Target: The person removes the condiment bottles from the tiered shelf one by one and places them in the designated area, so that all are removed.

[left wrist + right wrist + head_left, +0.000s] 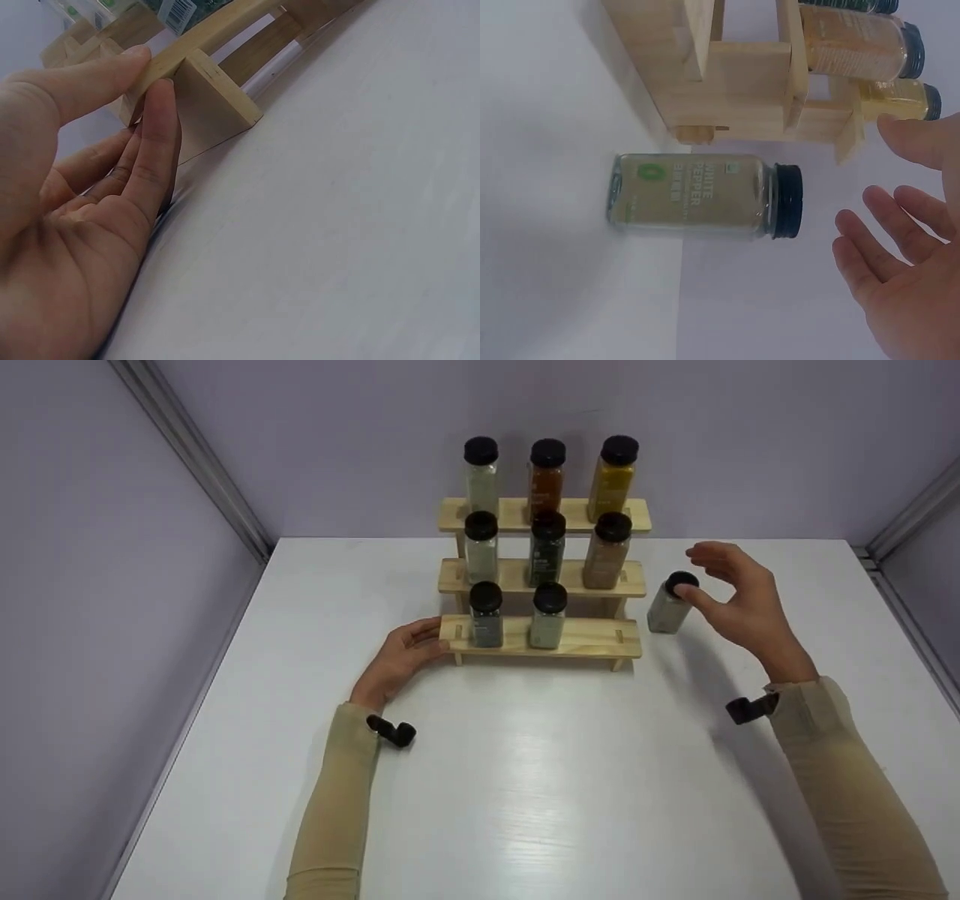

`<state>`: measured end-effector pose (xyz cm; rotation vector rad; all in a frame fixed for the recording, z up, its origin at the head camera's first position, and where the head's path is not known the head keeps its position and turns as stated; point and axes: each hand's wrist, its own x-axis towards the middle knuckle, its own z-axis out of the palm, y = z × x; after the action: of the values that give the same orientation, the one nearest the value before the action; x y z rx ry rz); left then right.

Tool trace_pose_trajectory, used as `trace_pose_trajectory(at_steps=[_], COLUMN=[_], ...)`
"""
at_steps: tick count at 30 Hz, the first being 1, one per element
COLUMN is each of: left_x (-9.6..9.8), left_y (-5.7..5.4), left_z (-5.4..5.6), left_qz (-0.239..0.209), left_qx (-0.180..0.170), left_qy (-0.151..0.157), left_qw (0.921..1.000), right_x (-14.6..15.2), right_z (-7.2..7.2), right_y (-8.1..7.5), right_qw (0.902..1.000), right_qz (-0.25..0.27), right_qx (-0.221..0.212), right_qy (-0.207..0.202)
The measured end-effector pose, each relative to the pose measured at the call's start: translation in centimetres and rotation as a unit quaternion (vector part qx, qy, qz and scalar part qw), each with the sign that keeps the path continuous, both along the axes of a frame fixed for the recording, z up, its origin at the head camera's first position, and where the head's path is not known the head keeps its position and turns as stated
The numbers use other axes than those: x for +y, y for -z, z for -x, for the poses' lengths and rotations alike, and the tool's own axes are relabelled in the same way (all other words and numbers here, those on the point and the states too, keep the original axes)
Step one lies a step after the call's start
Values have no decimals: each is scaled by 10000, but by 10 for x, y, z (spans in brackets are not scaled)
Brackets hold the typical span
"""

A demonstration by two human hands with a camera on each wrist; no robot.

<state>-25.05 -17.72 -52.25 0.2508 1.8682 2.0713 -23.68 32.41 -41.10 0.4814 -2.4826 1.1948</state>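
A tiered wooden spice rack (592, 641) stands toward the back of the white table. My left hand (401, 660) pinches the left end of its lowest shelf, thumb on top and fingers at the end and underside, as the left wrist view shows. Right of the rack, a black-capped glass jar labelled white pepper (694, 193) stands upright on the table. Beside it my right hand (742, 604) is spread, thumb apart from the fingers. In the right wrist view, a gap shows between those fingers and the jar's black cap (787, 201).
Spice jars fill the upper two shelves, among them an orange-red one (546, 491) and a yellow one (612, 487). The lowest shelf holds a grey jar (487, 628) and a pale jar (547, 628). A pale wall (360, 442) rises behind the table.
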Motion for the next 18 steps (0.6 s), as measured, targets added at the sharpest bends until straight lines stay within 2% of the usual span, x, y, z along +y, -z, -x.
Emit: trace_pose_trajectory(at_steps=[7, 18], left_x=[1, 0], left_y=[1, 2], left_z=[1, 2], left_qz=[-52, -76], left_qx=[3, 53], left_qy=[4, 43], left_qw=[10000, 9999], right_x=[-21, -51], right_z=[-7, -16], right_y=[-9, -17], right_qw=[9995, 9972], right_qz=[23, -8], right_qx=[124, 47], right_qy=[-289, -746])
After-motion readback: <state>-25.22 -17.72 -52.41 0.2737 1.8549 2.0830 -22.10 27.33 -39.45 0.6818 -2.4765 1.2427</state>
